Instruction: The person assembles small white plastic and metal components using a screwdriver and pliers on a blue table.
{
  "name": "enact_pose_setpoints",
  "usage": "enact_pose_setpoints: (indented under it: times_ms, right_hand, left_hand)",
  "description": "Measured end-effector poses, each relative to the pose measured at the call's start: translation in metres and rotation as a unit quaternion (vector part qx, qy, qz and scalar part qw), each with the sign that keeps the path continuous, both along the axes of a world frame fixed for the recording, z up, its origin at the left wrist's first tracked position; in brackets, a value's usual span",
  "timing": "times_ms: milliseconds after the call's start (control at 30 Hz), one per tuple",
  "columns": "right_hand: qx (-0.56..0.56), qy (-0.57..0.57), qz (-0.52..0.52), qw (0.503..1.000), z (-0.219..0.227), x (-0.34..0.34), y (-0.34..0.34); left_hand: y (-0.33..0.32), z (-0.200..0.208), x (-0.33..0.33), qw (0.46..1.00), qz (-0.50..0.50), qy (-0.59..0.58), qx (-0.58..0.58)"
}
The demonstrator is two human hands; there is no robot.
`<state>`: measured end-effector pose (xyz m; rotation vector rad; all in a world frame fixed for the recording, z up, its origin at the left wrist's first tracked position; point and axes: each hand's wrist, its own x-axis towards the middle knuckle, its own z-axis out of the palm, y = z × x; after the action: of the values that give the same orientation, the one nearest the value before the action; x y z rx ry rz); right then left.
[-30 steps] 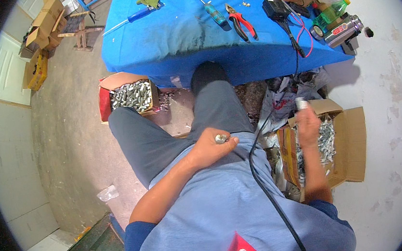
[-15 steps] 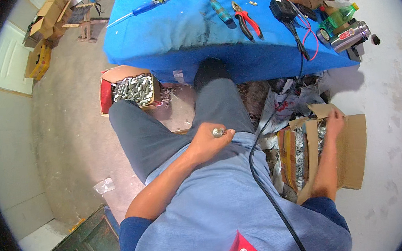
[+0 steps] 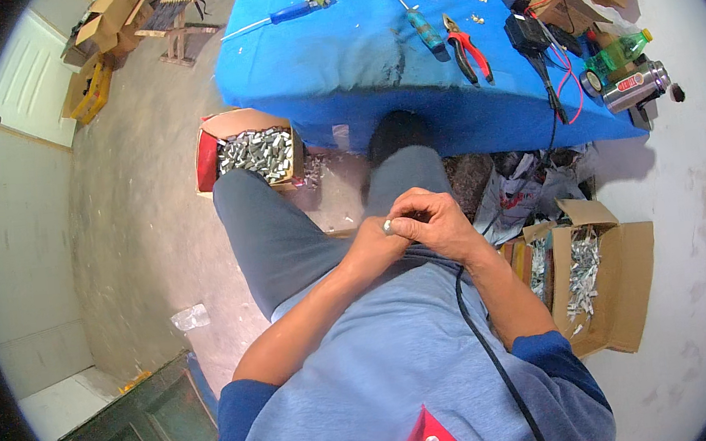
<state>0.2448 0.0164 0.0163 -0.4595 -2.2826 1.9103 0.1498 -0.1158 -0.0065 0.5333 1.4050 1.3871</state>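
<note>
My left hand (image 3: 370, 248) is closed in front of my lap around a small silvery metal piece (image 3: 388, 227); only its rounded end shows above the fist. My right hand (image 3: 440, 227) meets it there, with thumb and curled fingers pinched close against that end. Whatever lies between the right fingertips is hidden. Beside my right forearm, an open cardboard box (image 3: 630, 283) holds many thin silvery metal bits (image 3: 583, 270).
Ahead stands a blue-covered table (image 3: 312, 63) with pliers (image 3: 467, 49), screwdrivers (image 3: 425, 31), a green bottle (image 3: 621, 52) and a steel flask (image 3: 636, 86). A box of short metal cylinders (image 3: 257, 153) sits by my left knee. A black cable (image 3: 493, 351) crosses my lap.
My right hand has left the cardboard box on the right and come to my left hand, which stays closed on the metal piece. The whole view has shifted slightly.
</note>
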Motion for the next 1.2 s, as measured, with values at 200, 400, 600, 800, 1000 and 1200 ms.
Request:
enact_pose_setpoints:
  times_ms: [200, 400, 600, 800, 1000, 1200]
  right_hand:
    - [-0.078, -0.052, -0.019, 0.995, -0.010, -0.001, 0.005]
    - [-0.200, -0.042, -0.030, 0.979, -0.018, 0.001, 0.008]
    - [-0.352, 0.021, -0.085, 0.932, -0.038, 0.000, -0.003]
    - [-0.405, 0.074, -0.186, 0.892, -0.046, 0.011, -0.026]
    - [-0.400, 0.053, -0.186, 0.896, -0.053, 0.023, -0.024]
    - [-0.370, 0.045, -0.176, 0.911, -0.053, 0.021, -0.024]
  left_hand:
    - [0.000, 0.003, -0.005, 0.998, -0.030, -0.014, -0.048]
    - [-0.004, 0.005, -0.011, 0.990, -0.060, -0.127, -0.029]
    - [-0.001, -0.006, -0.007, 0.999, -0.029, 0.014, -0.023]
    - [0.004, 0.006, -0.002, 0.942, -0.051, 0.296, -0.148]
    - [0.006, -0.002, 0.000, 0.957, -0.053, 0.252, -0.131]
    - [0.005, -0.011, -0.002, 0.968, -0.050, 0.209, -0.130]
